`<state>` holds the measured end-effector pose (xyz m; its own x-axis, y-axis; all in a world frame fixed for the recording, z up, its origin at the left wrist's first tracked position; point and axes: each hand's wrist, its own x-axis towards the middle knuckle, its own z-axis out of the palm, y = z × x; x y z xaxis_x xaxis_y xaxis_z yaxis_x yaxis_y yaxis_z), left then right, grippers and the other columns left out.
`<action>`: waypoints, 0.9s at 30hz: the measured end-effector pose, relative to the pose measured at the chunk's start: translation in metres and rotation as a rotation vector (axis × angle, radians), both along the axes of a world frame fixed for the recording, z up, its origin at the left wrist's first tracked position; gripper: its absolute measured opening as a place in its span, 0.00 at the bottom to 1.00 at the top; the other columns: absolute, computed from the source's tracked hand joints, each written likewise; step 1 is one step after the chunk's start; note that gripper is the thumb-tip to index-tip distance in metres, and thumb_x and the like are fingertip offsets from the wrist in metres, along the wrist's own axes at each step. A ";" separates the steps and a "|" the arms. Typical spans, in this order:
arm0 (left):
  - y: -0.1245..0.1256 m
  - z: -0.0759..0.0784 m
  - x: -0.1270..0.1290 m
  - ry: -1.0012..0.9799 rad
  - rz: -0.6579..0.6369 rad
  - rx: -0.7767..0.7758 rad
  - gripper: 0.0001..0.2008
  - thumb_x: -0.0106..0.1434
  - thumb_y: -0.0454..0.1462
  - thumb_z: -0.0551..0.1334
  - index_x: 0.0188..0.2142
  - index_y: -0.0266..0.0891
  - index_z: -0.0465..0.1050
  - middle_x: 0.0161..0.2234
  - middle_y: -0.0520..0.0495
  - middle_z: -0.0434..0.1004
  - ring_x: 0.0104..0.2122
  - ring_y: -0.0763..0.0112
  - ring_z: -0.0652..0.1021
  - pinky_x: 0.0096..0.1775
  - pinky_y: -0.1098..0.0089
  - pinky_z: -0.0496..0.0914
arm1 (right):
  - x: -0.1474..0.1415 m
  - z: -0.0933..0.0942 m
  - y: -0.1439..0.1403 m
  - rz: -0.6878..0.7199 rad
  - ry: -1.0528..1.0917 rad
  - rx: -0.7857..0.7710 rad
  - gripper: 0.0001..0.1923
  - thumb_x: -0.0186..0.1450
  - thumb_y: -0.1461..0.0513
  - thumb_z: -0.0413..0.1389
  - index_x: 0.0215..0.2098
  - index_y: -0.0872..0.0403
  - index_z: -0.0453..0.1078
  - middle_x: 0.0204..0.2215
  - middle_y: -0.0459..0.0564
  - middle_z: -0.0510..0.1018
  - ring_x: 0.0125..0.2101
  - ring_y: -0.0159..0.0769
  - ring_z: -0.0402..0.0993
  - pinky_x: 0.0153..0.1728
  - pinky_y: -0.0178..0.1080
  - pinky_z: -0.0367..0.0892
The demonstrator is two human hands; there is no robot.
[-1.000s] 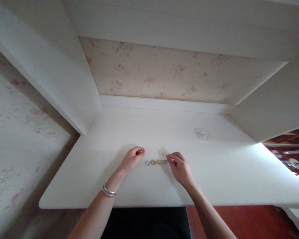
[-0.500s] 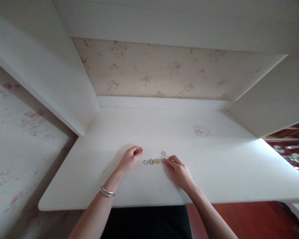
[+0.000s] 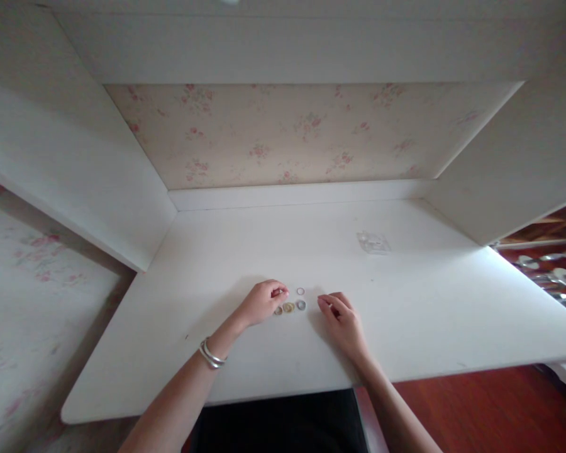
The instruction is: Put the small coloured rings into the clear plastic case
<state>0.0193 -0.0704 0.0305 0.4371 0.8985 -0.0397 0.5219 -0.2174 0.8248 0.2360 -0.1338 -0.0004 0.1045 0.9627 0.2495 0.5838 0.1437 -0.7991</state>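
Note:
My left hand is closed in a pinch, its fingertips just above the left end of a short row of small rings. What those fingers hold, if anything, is too small to make out. Partly beside the hand lies a brownish ring, followed by a gold ring and a grey ring. A thin pinkish ring lies behind the row. My right hand rests to the right of the rings, apart from them, thumb and fingers pressed together; whatever is between them is hidden.
The white desk has side panels and a raised back edge. A clear plastic bag lies toward the back right. Shiny metal objects stand beyond the desk's right side. A silver bangle circles my left wrist.
My left hand has moved right, over the row's left end, and the greenish ring there is out of sight. My right hand has drawn away from the grey ring. The view has tilted slightly.

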 end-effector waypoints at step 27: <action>0.015 0.011 0.040 0.427 -0.253 0.282 0.09 0.64 0.37 0.54 0.35 0.41 0.73 0.37 0.49 0.75 0.36 0.69 0.75 0.38 0.71 0.66 | 0.008 0.004 0.002 -0.008 0.116 -0.012 0.18 0.67 0.53 0.45 0.36 0.53 0.73 0.33 0.50 0.74 0.32 0.34 0.70 0.33 0.35 0.64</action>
<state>0.0591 -0.0559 0.0411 0.6378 0.7695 -0.0344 0.6996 -0.5600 0.4439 0.2441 -0.1318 0.0038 0.1396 0.9646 0.2235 0.4886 0.1292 -0.8629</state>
